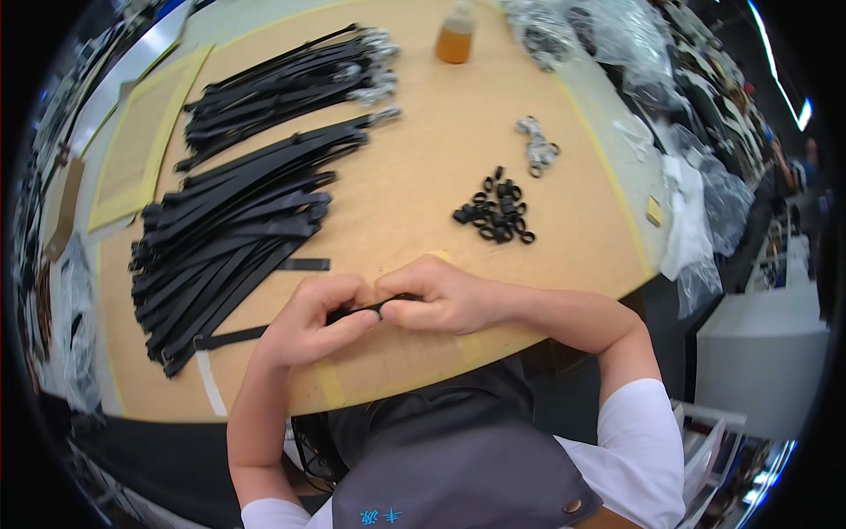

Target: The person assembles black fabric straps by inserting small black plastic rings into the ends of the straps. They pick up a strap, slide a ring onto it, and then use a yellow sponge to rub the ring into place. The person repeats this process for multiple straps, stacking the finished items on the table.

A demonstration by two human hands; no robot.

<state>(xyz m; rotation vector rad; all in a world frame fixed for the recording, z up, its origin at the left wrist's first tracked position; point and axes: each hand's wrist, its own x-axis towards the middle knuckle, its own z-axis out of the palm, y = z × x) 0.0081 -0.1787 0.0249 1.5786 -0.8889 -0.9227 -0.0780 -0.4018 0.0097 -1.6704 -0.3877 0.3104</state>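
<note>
Black strap pinched between both hands' fingers

The middle of the black strap is covered by the fingers of both hands, so the grip on it cannot be made out. The lower layers of the strap pile at left centre are buried under the upper ones. The amber bottle is cut off by the top edge. The metal clips at upper right are too small to be told apart. The desk is cropped at the top edge.
</note>
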